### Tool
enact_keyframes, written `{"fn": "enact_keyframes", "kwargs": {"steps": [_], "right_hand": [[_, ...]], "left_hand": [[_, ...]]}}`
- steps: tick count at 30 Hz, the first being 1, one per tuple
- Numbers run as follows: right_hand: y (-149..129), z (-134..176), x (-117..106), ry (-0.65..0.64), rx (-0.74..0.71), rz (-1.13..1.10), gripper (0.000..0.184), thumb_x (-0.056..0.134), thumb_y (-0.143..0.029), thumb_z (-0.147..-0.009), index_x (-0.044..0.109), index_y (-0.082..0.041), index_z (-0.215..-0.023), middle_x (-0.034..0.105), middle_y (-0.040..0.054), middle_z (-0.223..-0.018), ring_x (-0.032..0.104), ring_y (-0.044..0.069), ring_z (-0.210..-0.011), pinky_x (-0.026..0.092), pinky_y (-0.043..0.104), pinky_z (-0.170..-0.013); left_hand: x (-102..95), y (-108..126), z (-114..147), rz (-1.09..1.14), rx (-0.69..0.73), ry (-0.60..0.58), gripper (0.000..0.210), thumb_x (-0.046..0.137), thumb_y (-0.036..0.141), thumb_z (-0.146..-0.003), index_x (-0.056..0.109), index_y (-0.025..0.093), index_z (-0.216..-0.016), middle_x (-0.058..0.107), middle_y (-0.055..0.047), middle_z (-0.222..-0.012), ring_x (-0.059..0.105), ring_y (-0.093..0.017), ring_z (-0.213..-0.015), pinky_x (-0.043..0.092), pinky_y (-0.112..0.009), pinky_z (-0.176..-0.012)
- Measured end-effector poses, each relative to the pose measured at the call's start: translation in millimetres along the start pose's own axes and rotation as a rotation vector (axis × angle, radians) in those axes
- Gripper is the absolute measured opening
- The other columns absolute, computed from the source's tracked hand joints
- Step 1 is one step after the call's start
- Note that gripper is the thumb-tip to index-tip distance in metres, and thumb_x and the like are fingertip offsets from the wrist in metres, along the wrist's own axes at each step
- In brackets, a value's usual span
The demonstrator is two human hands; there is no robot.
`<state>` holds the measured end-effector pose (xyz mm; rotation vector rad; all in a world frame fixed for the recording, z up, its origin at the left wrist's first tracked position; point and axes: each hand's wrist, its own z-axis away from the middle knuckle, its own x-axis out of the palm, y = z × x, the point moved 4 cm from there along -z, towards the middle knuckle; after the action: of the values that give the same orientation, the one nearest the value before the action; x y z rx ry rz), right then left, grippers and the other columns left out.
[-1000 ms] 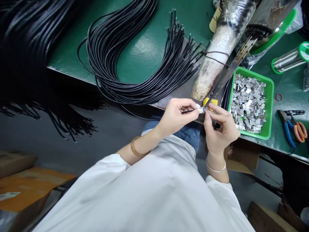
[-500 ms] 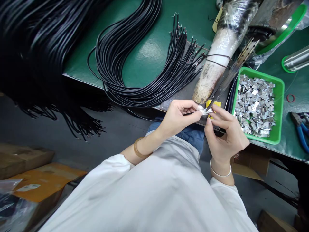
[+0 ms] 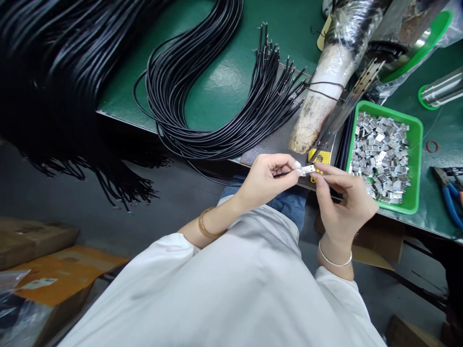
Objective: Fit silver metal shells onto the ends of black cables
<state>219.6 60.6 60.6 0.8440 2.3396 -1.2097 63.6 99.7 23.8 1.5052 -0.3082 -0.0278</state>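
My left hand (image 3: pixel 269 178) pinches a black cable (image 3: pixel 282 174) just behind a small metal USB connector (image 3: pixel 308 168) at its end. A white wrap covers one of its fingertips. From the other side, my right hand (image 3: pixel 342 195) has its fingertips at the connector's far end, with the thumb below and the index finger above. Just above the connector is the dark tip of a soldering iron (image 3: pixel 325 137), apart from it. Behind the fingers lies a yellow block (image 3: pixel 321 157).
A green tray (image 3: pixel 415 168) of loose metal connector shells stands at right. Blue-handled pliers (image 3: pixel 452 202) lie beyond it. A bundle of black cables (image 3: pixel 217 140) curves over the green table (image 3: pixel 224 77); more cables (image 3: pixel 72 96) hang off its left edge. A plastic-wrapped tube (image 3: pixel 325 91) leans behind my hands.
The connector has moved down and away from the soldering iron's tip. My right hand has shifted slightly right, and the connector's flat face now shows more fully.
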Motion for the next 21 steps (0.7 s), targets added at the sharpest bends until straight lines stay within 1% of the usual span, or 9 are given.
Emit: {"fn": "enact_keyframes", "kwargs": {"steps": [4,8,12,15,17,19,20,21], "right_hand": [[-1,0,2,-0.004,-0.008,0.01,0.015,0.071,-0.013,-0.087,0.067,-0.022,-0.098,0.078,0.0056,-0.111,0.078,0.021,-0.097,0.068,0.032,-0.079],[-3,2,2,0.015,0.02,-0.079,0.014,0.071,-0.011,-0.086,0.066,-0.021,-0.094,0.076,0.0078,-0.119,0.078,0.022,-0.097,0.069,0.038,-0.083],[-4,3,4,0.031,0.023,-0.123,0.014,0.071,-0.01,-0.085,0.065,-0.02,-0.092,0.076,0.0087,-0.119,0.078,0.023,-0.099,0.069,0.04,-0.084],[2,4,7,0.061,0.057,-0.134,0.011,0.071,-0.014,-0.086,0.064,-0.02,-0.093,0.077,0.0084,-0.116,0.078,0.023,-0.098,0.068,0.039,-0.082],[8,7,4,0.122,0.114,-0.134,0.011,0.071,-0.017,-0.087,0.065,-0.02,-0.095,0.079,0.0065,-0.108,0.079,0.023,-0.09,0.068,0.035,-0.073],[14,11,-10,0.225,0.154,-0.106,0.005,0.07,-0.02,-0.087,0.066,-0.021,-0.091,0.078,0.002,-0.086,0.077,0.02,-0.068,0.063,0.029,-0.056],[16,14,-20,0.262,0.163,-0.087,0.004,0.069,-0.022,-0.088,0.067,-0.021,-0.085,0.074,-0.0002,-0.074,0.072,0.018,-0.057,0.058,0.028,-0.048],[17,17,-33,0.3,0.153,-0.056,0.014,0.068,-0.024,-0.089,0.066,-0.021,-0.076,0.067,-0.0016,-0.062,0.066,0.016,-0.048,0.053,0.028,-0.042]], "left_hand": [[1.7,-1,-2,0.012,0.03,0.079,0.012,0.069,0.024,-0.079,0.069,0.013,-0.074,0.063,0.0,-0.065,0.056,-0.007,-0.06,0.047,-0.018,-0.058],[1.9,2,-2,0.002,0.076,0.123,0.012,0.071,0.024,-0.078,0.071,0.013,-0.075,0.068,-0.001,-0.068,0.06,-0.008,-0.062,0.05,-0.018,-0.058],[1.2,3,-3,0.017,0.099,0.116,0.011,0.072,0.023,-0.078,0.071,0.013,-0.074,0.07,-0.002,-0.07,0.063,-0.009,-0.064,0.053,-0.018,-0.06],[1.6,0,-2,0.016,0.064,0.077,0.01,0.071,0.021,-0.077,0.071,0.012,-0.073,0.07,-0.002,-0.071,0.062,-0.009,-0.065,0.053,-0.018,-0.062],[2.3,-2,-1,0.003,0.039,0.056,0.009,0.069,0.02,-0.077,0.07,0.012,-0.072,0.068,-0.002,-0.069,0.06,-0.008,-0.063,0.052,-0.018,-0.062],[3.0,-3,0,-0.012,0.032,0.051,0.009,0.068,0.019,-0.077,0.07,0.012,-0.071,0.066,-0.001,-0.068,0.058,-0.008,-0.062,0.05,-0.018,-0.062],[3.2,-3,0,-0.021,0.034,0.049,0.009,0.068,0.019,-0.076,0.069,0.012,-0.07,0.065,-0.001,-0.067,0.057,-0.008,-0.062,0.049,-0.018,-0.061],[3.3,-2,1,-0.032,0.038,0.043,0.01,0.068,0.019,-0.076,0.069,0.011,-0.07,0.064,0.0,-0.067,0.055,-0.007,-0.061,0.047,-0.017,-0.06]]}}
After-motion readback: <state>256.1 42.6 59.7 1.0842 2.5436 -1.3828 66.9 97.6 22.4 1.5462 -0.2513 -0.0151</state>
